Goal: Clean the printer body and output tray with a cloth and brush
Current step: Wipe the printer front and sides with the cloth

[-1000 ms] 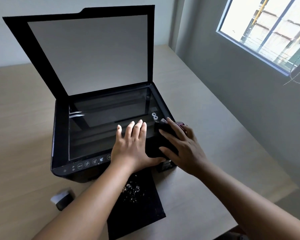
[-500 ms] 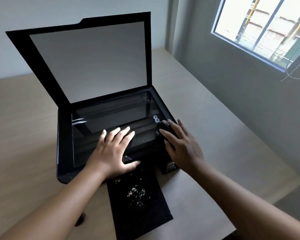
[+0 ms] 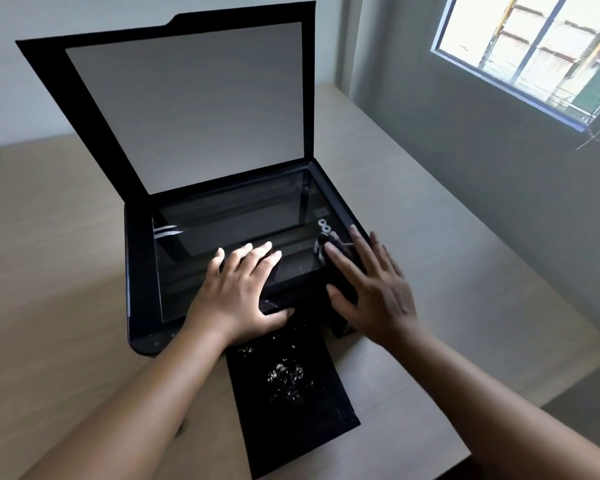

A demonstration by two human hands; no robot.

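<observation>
A black printer point(image 3: 139, 271) stands on the table with its scanner lid point(image 3: 194, 98) raised and the glass point(image 3: 229, 223) bare. My left hand point(image 3: 239, 292) lies flat on the glass near its front edge, fingers straight. My right hand point(image 3: 371, 292) presses a dark cloth point(image 3: 329, 247) onto the printer's front right corner with spread, straight fingers. The black output tray point(image 3: 291, 403) sticks out toward me and carries pale crumbs of debris point(image 3: 286, 375). No brush is in view.
The light wooden table point(image 3: 49, 237) runs left and right of the printer and ends at a grey wall point(image 3: 499, 140) on the right. A window point(image 3: 534, 46) sits high on that wall.
My left hand slid left along the front of the glass, then a little back right. My right hand stayed on the cloth at the right corner. The camera view shifted slightly.
</observation>
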